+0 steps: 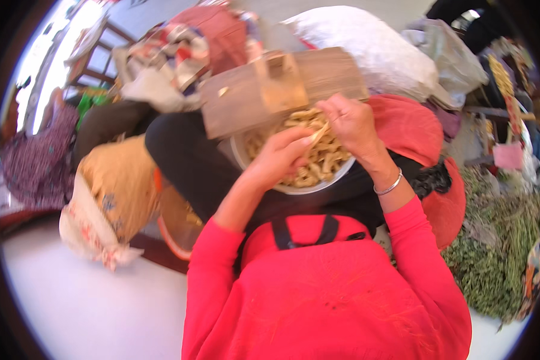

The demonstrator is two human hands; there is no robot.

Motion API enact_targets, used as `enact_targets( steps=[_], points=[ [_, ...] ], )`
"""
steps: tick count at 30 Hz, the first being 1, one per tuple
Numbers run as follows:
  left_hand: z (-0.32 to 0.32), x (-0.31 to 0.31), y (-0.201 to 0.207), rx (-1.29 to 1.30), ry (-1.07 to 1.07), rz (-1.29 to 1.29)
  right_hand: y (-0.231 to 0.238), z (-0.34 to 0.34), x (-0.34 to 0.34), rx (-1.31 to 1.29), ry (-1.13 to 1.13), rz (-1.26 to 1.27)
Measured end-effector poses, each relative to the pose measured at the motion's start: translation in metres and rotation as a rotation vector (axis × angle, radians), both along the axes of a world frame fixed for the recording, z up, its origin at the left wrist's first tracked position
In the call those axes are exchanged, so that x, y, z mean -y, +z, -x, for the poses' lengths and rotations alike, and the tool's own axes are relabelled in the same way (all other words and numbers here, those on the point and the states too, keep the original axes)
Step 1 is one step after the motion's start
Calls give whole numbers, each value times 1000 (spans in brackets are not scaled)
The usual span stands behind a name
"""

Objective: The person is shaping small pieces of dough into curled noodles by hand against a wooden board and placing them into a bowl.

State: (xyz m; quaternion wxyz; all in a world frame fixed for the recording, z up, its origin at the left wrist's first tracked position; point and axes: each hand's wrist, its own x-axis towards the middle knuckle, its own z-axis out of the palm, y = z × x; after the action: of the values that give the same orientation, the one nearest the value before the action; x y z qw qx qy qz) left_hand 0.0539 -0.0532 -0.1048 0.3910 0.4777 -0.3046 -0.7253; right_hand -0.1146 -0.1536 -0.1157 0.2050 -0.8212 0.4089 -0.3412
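A white bowl (243, 157) rests on my lap, full of pale yellow-brown, curled, finger-length pieces (327, 165); I cannot tell what they are made of. Above it, a thin pale strip (321, 132) of similar colour spans my two hands. My left hand (284, 155) pinches its lower left end between thumb and fingers. At the upper right end, the closed fingers of my right hand (348, 122) grip it, and a bracelet circles that wrist. Just beyond the bowl lies a brown wooden board (333, 69) with a raised wooden block (280, 84) across its middle.
One loose pale piece (223, 92) lies on the board. A stuffed white sack (366, 45) and a red cloth bundle (207, 36) are behind it. On my left stand an orange-rimmed tub (168, 231) and a yellow cloth sack (117, 180). Dried green plants (498, 252) heap at right.
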Motion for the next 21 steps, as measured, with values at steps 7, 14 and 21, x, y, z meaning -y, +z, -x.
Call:
enact_targets(
  steps=[7,14,21],
  points=[
    [-8,5,32,655,11,539,66,17,-66,192,792,-1058],
    [47,-29,90,516,181,775,106,25,-72,667,447,-483],
    [53,-37,134,211,-38,947,148,25,-65,568,261,620]
  ],
)
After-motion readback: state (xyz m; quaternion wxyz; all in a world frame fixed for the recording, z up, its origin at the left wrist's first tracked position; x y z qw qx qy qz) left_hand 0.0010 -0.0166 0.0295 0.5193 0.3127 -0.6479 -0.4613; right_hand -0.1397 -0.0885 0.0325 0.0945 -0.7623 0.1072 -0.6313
